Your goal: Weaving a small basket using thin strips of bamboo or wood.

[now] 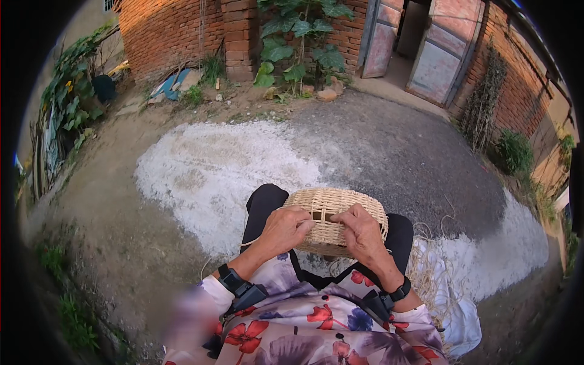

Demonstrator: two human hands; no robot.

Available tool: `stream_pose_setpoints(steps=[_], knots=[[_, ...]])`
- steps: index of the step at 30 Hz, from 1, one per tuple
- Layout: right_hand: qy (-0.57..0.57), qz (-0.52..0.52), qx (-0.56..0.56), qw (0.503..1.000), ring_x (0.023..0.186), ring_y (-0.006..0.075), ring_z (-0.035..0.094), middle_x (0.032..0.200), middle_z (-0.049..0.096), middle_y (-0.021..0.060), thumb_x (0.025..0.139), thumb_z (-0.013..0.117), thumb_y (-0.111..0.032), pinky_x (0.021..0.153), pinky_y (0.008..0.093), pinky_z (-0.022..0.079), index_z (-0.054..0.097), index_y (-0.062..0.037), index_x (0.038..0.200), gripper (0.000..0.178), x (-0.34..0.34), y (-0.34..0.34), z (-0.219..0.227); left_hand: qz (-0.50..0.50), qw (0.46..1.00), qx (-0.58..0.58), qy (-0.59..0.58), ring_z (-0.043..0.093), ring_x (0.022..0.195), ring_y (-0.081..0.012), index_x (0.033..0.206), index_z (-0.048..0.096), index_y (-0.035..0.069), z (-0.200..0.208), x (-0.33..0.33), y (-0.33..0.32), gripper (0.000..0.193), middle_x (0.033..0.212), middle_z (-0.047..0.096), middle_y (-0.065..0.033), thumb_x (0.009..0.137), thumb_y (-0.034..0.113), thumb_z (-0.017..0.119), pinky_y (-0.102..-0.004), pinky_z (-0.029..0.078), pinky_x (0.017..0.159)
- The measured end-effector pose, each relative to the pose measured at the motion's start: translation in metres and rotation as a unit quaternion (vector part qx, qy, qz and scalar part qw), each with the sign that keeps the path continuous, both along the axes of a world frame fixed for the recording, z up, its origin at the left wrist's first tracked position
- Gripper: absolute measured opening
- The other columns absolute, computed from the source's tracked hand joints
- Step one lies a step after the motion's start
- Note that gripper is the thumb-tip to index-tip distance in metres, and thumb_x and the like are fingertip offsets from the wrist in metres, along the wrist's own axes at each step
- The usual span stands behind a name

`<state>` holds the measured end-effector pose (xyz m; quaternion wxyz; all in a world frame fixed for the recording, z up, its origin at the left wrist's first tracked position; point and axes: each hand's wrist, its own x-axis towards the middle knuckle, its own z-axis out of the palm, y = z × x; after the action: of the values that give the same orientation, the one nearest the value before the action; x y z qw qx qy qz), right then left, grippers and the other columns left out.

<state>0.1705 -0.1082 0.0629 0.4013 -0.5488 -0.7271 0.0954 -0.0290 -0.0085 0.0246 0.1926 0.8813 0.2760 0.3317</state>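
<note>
A small tan basket (347,198), woven from straw-like cord, rests across my lap between my knees. There is a dark gap in the weave of its near side, crossed by a narrow upright strip. My left hand (283,229) is closed at the left of this gap, thumb and fingers pinching the weave. A loose cord (249,243) trails out to the left beneath that hand. On the other side of the gap, my right hand (363,234) grips the basket with bent fingers. The fingertips partly hide the strands they hold.
Loose straw cord (420,267) lies tangled beside my right leg, over a white sack (459,316). Pale powder (225,158) covers part of the ground ahead. Farther off are a brick wall (170,36), a leafy climbing plant (298,42) and a partly open metal door (441,67).
</note>
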Motion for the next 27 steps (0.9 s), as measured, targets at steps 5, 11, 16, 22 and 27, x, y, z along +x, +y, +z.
stream_pose_setpoints(steps=[5,11,16,22,27], knots=[[0.066,0.016,-0.009,0.998,0.079,0.0242,0.058,0.085,0.056,0.01,0.08,0.052,0.011,0.072,0.0325,0.046,0.07,-0.0031,0.099,0.03,0.023,0.004,-0.005,-0.008,0.973,-0.227,0.038,0.062,0.067,-0.0251,0.085,0.071,0.001,0.019,0.01,0.012,0.026,0.073,0.065,-0.016,0.082,0.026,0.063,-0.037,0.048,0.064],[0.279,-0.006,-0.095,0.955,0.087,0.0142,0.052,0.085,0.054,0.0027,0.085,0.055,0.002,0.08,0.0269,0.041,0.071,-0.0048,0.096,0.021,0.071,0.007,-0.063,0.002,0.966,-0.012,0.259,0.067,0.074,-0.0398,0.082,0.073,0.003,0.053,0.085,0.004,0.023,0.076,0.067,-0.023,0.077,0.019,0.057,-0.0485,0.052,0.07],[0.281,-0.05,-0.162,0.945,0.085,0.0136,0.049,0.085,0.047,0.0015,0.082,0.054,0.0,0.079,0.0259,0.04,0.071,-0.0051,0.096,0.023,0.081,-0.008,-0.084,-0.038,0.941,-0.049,0.331,0.068,0.081,-0.0409,0.082,0.073,0.0,0.051,0.114,-0.011,0.023,0.081,0.068,-0.0261,0.072,0.013,0.058,-0.0476,0.053,0.075],[0.187,-0.116,-0.131,0.967,0.082,0.0168,0.052,0.085,0.049,0.0051,0.08,0.054,0.003,0.074,0.0291,0.044,0.067,-0.0021,0.097,0.022,0.076,-0.017,-0.082,-0.042,0.944,-0.011,0.326,0.068,0.081,-0.0401,0.08,0.072,-0.001,0.04,0.129,-0.017,0.022,0.081,0.068,-0.0253,0.075,0.014,0.058,-0.0482,0.053,0.074],[0.165,-0.187,0.011,0.968,0.079,0.0288,0.059,0.087,0.053,0.0139,0.076,0.051,0.008,0.071,0.0387,0.049,0.061,-0.0017,0.099,0.027,0.053,-0.022,-0.072,-0.081,0.984,0.014,0.16,0.067,0.078,-0.0382,0.086,0.07,0.001,0.023,0.103,-0.027,0.019,0.081,0.068,-0.0195,0.082,0.014,0.056,-0.0465,0.052,0.07]])
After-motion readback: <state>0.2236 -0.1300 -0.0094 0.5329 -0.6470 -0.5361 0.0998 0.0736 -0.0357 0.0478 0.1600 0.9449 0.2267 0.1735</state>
